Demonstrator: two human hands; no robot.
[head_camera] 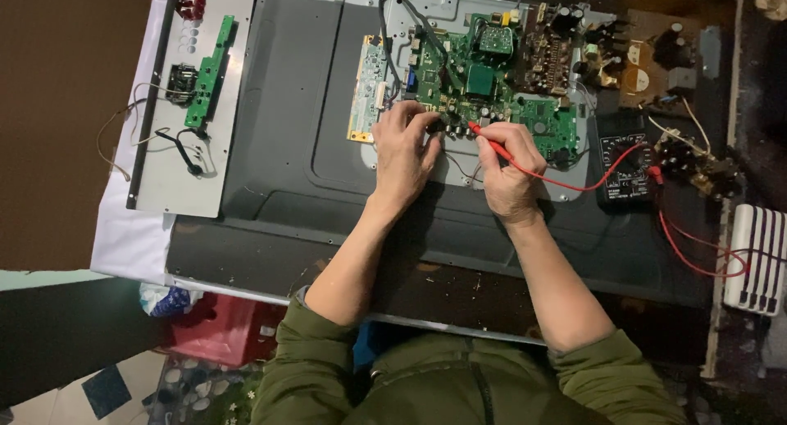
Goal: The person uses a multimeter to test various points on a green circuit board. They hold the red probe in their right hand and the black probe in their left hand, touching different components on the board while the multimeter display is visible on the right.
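Your right hand (510, 172) is pinching a red test probe (490, 143) like a pen, its tip touching the green circuit board (484, 85). Your left hand (403, 150) is resting fingers-down at the board's lower edge, fingers curled; whether it is holding anything, you cannot tell. The probe's red lead (574, 181) is running right to a black multimeter (625, 171). The board is sitting on the grey back panel (303, 122) of an opened flat screen. Far left, a narrow green board (209, 72) is lying on a metal plate (176, 171).

Main board (484, 89) on panel back (311, 146); meter (625, 169) right, small board (209, 72) left.
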